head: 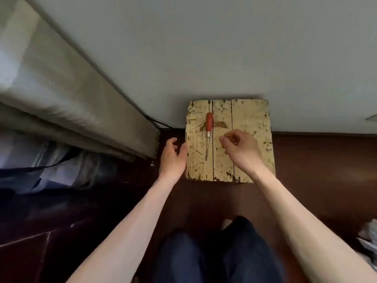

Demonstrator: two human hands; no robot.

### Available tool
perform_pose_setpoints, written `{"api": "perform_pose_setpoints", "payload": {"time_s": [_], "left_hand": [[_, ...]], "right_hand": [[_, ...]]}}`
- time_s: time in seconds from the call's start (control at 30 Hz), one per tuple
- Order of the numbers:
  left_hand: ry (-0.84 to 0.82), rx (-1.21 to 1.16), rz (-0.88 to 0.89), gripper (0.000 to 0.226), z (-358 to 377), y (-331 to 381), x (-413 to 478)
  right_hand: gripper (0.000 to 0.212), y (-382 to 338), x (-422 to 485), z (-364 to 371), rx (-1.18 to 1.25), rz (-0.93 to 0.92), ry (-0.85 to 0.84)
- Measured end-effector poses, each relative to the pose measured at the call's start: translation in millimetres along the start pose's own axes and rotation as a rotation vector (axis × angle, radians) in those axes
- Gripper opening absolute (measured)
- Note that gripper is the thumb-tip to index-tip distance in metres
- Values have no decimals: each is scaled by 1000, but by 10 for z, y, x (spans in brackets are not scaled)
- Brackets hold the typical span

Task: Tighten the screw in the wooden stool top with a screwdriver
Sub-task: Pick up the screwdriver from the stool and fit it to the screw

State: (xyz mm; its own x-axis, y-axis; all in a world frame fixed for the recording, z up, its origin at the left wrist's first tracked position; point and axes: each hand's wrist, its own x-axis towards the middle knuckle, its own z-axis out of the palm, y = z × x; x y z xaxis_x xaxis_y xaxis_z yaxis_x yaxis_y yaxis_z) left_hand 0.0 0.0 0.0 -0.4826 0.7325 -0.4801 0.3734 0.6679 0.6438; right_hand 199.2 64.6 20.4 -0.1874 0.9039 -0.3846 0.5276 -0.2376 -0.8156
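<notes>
1. Where its yellowish paint had flaked into dark patches, the wooden stool top, three rough planks forming a rounded square, stood on the dark red floor.
2. A screwdriver, red-handled with a thin metal shaft, lay flat along the left seam, untouched.
3. The right hand hovered over the planks, fingers curled, thumb meeting forefinger; whether it pinched anything was unclear.
4. The left hand hung loosely open just beside the stool's left edge.
</notes>
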Motion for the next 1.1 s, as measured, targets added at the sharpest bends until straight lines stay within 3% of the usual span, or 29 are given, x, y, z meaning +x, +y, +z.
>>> {"api": "perform_pose_setpoints", "payload": {"time_s": [0.17,0.43,0.53,0.73,0.9,1.1], "left_hand": [[34,-100,123,69,366,-139,775],[74,-111,296,65,700,-319,998],[74,-98,321,71,698,-340,981],[66,-144,452,52,655,-315,941],[38,-133,488,48,614,-299,930],[10,-110,448,52,559,-305,915]], "right_hand": [[26,253,634,357,-165,-266,185],[62,329,1018,589,-270,-262,257],[59,251,1032,612,-378,-196,232],[39,89,943,664,-442,-156,166],[48,-28,628,547,-307,-221,134],[41,42,-58,163,-81,-268,197]]}}
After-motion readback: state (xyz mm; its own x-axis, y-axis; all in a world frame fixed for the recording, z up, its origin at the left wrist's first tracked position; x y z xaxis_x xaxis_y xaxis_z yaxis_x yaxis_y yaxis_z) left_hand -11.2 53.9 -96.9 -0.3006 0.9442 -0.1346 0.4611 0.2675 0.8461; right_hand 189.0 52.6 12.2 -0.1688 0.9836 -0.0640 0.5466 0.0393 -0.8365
